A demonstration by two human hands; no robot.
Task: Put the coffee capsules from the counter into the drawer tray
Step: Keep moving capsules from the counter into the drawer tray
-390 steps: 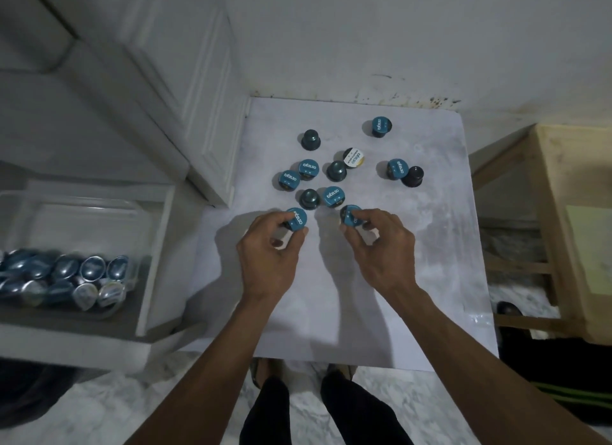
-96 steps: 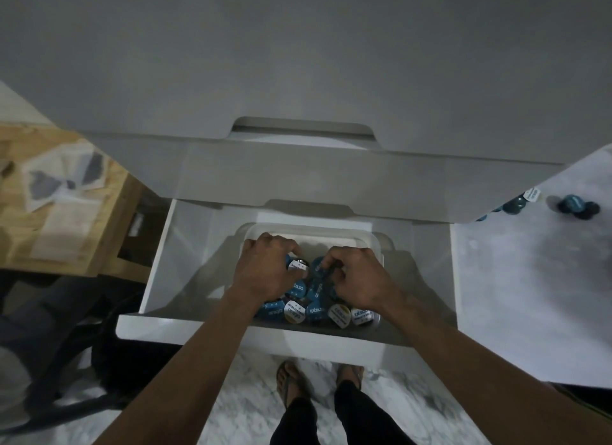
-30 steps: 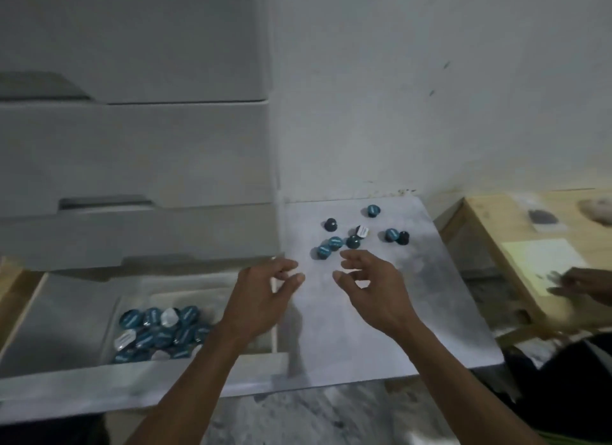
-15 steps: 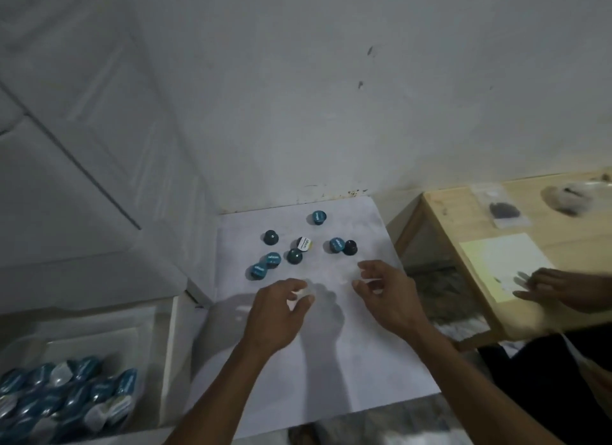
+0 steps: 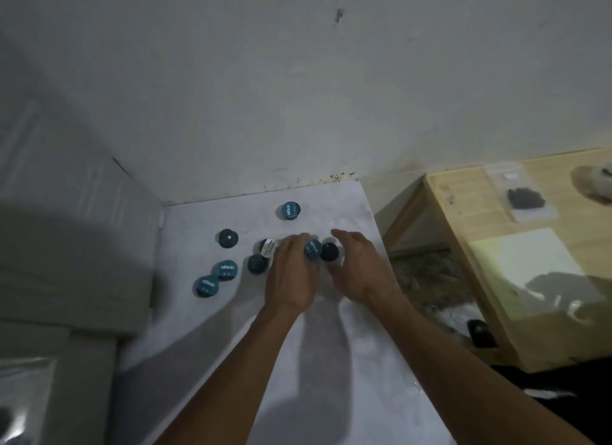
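We note both hands over the white worktop (image 5: 331, 378). Left hand (image 5: 291, 276) has fingers curled round a blue coffee capsule (image 5: 312, 249). Right hand (image 5: 361, 269) has fingers apart, just beside a dark capsule (image 5: 329, 251). Left of the fingers lie five capsules; one blue capsule (image 5: 289, 211) sits beyond.

Both hands over white surface (image 5: 331, 362): left hand (image 5: 291, 276) beside blue-lidded capsule (image 5: 312, 249), right hand (image 5: 361, 272) beside dark capsule (image 5: 330, 251).
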